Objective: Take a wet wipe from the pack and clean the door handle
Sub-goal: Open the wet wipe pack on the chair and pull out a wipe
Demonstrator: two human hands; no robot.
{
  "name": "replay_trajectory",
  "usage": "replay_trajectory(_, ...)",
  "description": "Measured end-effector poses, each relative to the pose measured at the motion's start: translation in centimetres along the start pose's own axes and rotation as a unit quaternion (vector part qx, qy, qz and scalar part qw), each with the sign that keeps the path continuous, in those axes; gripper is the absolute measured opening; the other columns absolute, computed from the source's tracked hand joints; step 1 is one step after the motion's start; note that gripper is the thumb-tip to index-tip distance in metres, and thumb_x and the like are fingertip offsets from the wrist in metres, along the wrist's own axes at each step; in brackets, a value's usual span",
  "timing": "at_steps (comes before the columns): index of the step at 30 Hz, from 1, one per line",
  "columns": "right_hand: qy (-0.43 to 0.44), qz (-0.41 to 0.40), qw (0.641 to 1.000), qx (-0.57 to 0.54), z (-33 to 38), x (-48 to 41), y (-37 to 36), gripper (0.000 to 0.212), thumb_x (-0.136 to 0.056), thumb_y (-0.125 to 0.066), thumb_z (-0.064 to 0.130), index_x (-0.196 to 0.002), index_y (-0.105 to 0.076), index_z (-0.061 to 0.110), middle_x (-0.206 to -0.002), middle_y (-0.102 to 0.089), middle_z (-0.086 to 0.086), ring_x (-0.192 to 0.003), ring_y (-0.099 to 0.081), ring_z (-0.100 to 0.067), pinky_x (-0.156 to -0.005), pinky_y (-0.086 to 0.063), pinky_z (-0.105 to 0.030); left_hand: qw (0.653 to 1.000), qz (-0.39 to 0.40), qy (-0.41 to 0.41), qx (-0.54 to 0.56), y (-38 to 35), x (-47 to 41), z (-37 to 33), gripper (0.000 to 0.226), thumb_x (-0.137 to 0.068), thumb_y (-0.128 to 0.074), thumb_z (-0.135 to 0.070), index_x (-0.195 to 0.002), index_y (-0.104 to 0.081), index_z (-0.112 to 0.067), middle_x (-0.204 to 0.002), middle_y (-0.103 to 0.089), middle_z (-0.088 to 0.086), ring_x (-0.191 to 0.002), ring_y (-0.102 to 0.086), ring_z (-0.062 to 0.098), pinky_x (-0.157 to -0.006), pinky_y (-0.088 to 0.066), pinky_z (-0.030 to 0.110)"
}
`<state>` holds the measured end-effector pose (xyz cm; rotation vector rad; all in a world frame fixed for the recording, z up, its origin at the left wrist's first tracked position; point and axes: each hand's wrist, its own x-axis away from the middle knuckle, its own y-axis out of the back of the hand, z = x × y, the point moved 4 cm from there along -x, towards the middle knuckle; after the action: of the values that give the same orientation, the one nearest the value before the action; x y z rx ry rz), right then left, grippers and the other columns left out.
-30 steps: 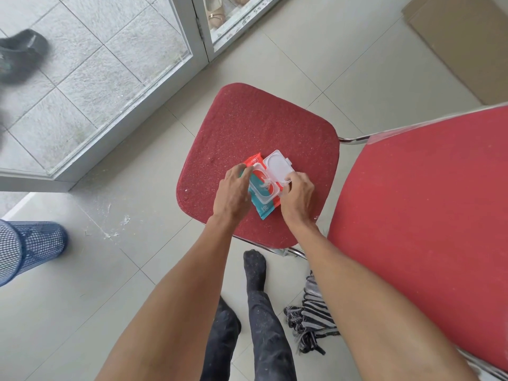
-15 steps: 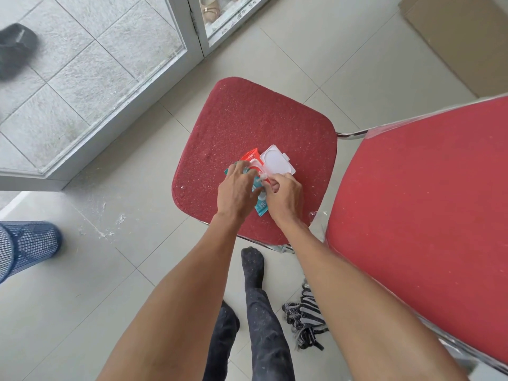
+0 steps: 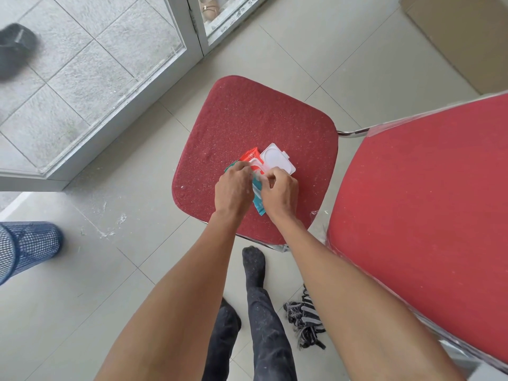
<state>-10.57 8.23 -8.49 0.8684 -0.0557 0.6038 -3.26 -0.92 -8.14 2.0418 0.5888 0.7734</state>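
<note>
Both hands work at the wet wipe pack (image 3: 250, 156) on the red chair seat (image 3: 255, 119).

The left hand (image 3: 233, 188) lies knuckles-up over the pack's seven o'clock side, fingers curled down on it, pressing rather than clasping. The right hand (image 3: 280, 192) is bent at the wrist, fingertips (image 3: 270, 176) pinched together at the opening, seemingly on a wipe, though blur hides it. The pack lies flat at the seat's middle, long axis running eleven to five o'clock, its white lid (image 3: 277, 160) flipped open toward one o'clock. A second red chair (image 3: 426, 202) stands at three o'clock.
</note>
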Motion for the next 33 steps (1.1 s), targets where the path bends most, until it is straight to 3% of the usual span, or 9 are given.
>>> replay_trajectory(7,-0.014,-0.048,0.998,-0.05,-0.2,0.6,0.9,0.007,-0.091,-0.052,0.006,-0.083,-0.053,0.005,-0.08,-0.068,-0.011,-0.07,-0.062,-0.025,-0.055,-0.033,-0.021,1.0,0.014,0.002,0.008,0.0,0.7,-0.5,0.021,-0.089,-0.061,-0.024,-0.105,-0.068,-0.012,-0.13,-0.059,-0.003,-0.115,-0.058,0.022,-0.078,-0.058,0.043)
replay_trajectory(12,-0.01,-0.071,0.992,-0.108,-0.5,1.4,1.2,0.011,-0.087,-0.057,0.009,-0.081,-0.048,0.011,-0.071,-0.059,0.001,-0.059,-0.056,-0.011,-0.047,-0.033,-0.003,0.999,0.003,0.015,0.028,0.0,0.2,-0.6,0.019,-0.089,-0.065,-0.021,-0.101,-0.07,-0.007,-0.12,-0.064,-0.001,-0.106,-0.062,0.021,-0.085,-0.056,0.037)
replay_trajectory(14,-0.02,-0.05,0.992,-0.115,-0.6,1.4,0.8,0.014,-0.082,-0.067,0.014,-0.087,-0.054,0.009,-0.075,-0.063,0.001,-0.062,-0.06,-0.01,-0.053,-0.035,0.0,0.999,-0.005,0.016,0.038,0.0,0.1,-0.7,0.018,-0.087,-0.067,-0.019,-0.099,-0.071,-0.005,-0.116,-0.065,0.0,-0.102,-0.063,0.021,-0.085,-0.054,0.035)
replay_trajectory(17,-0.011,-0.024,0.998,-0.059,-0.6,0.7,0.2,0.03,-0.077,-0.075,0.022,-0.102,-0.064,0.008,-0.094,-0.068,-0.003,-0.078,-0.06,-0.011,-0.068,-0.037,-0.005,0.999,-0.011,0.018,0.044,-0.2,0.2,-0.5,0.017,-0.087,-0.066,-0.018,-0.097,-0.069,-0.004,-0.111,-0.065,0.001,-0.1,-0.063,0.023,-0.082,-0.054,0.036)
replay_trajectory(19,0.001,-0.018,0.999,-0.038,-0.5,0.4,0.0,0.018,-0.08,-0.074,0.021,-0.094,-0.069,0.011,-0.093,-0.068,-0.004,-0.075,-0.057,-0.011,-0.064,-0.037,-0.002,0.999,-0.009,0.019,0.042,-0.4,0.2,-0.3,0.018,-0.086,-0.065,-0.019,-0.096,-0.068,-0.004,-0.109,-0.064,0.001,-0.098,-0.062,0.023,-0.08,-0.054,0.038)
replay_trajectory(22,0.005,-0.016,0.999,-0.035,-0.4,0.4,-0.1,0.008,-0.087,-0.067,0.015,-0.082,-0.066,0.009,-0.084,-0.067,-0.004,-0.068,-0.059,-0.015,-0.061,-0.048,-0.023,0.999,0.008,0.011,0.037,-0.5,0.2,-0.3,0.028,-0.083,-0.07,-0.028,-0.103,-0.067,-0.009,-0.111,-0.062,-0.001,-0.102,-0.059,0.021,-0.08,-0.054,0.037)
replay_trajectory(24,0.013,-0.027,0.999,-0.037,-0.3,0.7,0.1,0.01,-0.091,-0.062,0.012,-0.083,-0.06,0.007,-0.079,-0.067,-0.004,-0.067,-0.058,-0.017,-0.059,-0.043,-0.027,0.999,0.022,0.005,0.031,-0.6,0.3,-0.4,0.035,-0.081,-0.073,-0.03,-0.109,-0.065,-0.011,-0.117,-0.06,0.0,-0.108,-0.056,0.022,-0.083,-0.054,0.038)
replay_trajectory(27,0.037,-0.058,0.996,-0.049,0.0,1.3,0.9,0.004,-0.092,-0.056,0.004,-0.088,-0.056,0.005,-0.084,-0.067,-0.008,-0.07,-0.054,-0.013,-0.058,-0.032,-0.013,0.999,0.024,0.021,0.021,-0.8,0.4,-0.6,0.041,-0.079,-0.077,-0.029,-0.114,-0.064,-0.011,-0.125,-0.057,0.0,-0.116,-0.053,0.022,-0.086,-0.054,0.037)
replay_trajectory(33,0.073,-0.117,0.988,-0.072,0.3,1.5,2.4,0.006,-0.096,-0.049,0.004,-0.092,-0.052,0.0,-0.08,-0.065,-0.011,-0.065,-0.05,-0.012,-0.052,-0.027,-0.01,0.999,0.019,0.041,0.01,-1.0,0.6,-1.3,0.043,-0.08,-0.077,-0.022,-0.117,-0.061,-0.011,-0.129,-0.053,0.002,-0.123,-0.049,0.023,-0.089,-0.055,0.04)
